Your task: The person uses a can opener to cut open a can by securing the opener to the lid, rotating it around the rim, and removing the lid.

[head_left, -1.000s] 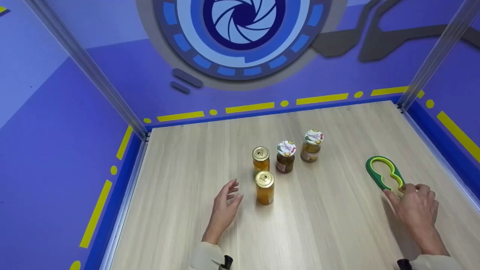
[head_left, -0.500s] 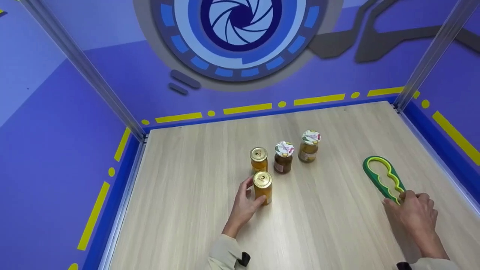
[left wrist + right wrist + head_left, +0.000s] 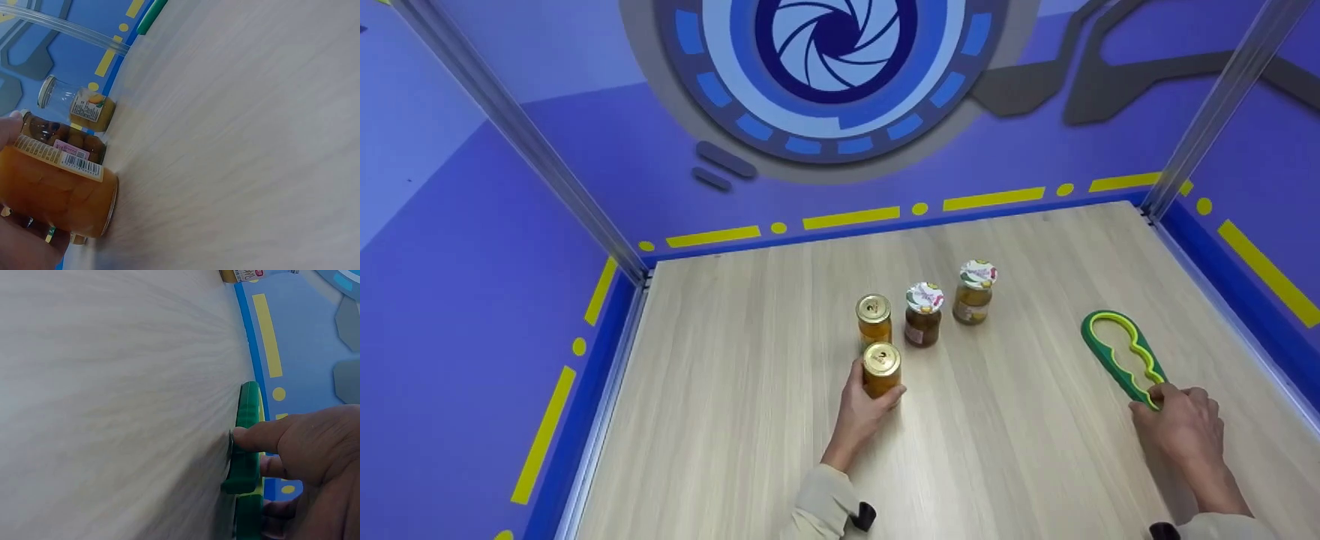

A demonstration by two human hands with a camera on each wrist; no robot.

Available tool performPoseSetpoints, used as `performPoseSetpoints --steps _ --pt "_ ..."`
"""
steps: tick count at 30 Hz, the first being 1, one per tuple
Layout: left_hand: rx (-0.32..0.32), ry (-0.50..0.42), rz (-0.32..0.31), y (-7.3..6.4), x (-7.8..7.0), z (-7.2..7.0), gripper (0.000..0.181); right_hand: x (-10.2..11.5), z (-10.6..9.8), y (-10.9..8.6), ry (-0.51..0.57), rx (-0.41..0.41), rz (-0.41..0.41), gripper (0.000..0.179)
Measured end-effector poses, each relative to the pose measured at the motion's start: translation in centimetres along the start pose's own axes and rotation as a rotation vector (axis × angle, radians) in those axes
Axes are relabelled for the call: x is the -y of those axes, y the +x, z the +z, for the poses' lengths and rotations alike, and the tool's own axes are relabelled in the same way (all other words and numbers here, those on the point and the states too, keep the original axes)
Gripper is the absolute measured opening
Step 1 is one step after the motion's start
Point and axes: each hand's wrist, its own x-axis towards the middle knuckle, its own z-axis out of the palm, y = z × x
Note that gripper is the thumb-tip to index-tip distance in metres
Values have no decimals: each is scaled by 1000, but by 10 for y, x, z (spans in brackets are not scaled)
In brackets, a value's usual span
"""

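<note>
My left hand [image 3: 861,414] grips the nearest jar [image 3: 882,361], with fingers and thumb on opposite sides. The jar has a gold lid, and its orange contents and barcode label show in the left wrist view. Another gold-lidded orange jar [image 3: 874,309] stands right behind it. My right hand [image 3: 1185,429] pinches the near end of a green jar opener [image 3: 1105,358] with a yellow scalloped inner edge. In the right wrist view the thumb presses on the opener's green side [image 3: 246,464], close over the tabletop.
A dark-filled jar [image 3: 922,331] with a patterned white lid stands right of the gold-lidded pair. Farther right and back is a similar jar [image 3: 973,304] with yellowish contents. Blue printed walls [image 3: 840,176] border the wooden tabletop [image 3: 735,390] at the back and sides.
My left hand has moved right from beside the nearest jar and taken hold of it. My right hand has slid slightly toward the jar opener's near end, uncovering more of it.
</note>
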Motion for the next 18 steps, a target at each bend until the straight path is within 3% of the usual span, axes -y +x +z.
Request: performPoseSetpoints --steps 7,18 --pt "-22 15 15 -1 -1 6 73 3 -2 0 -1 16 -29 40" --pt "15 13 40 -3 -1 17 74 13 -11 -3 77 89 26 49"
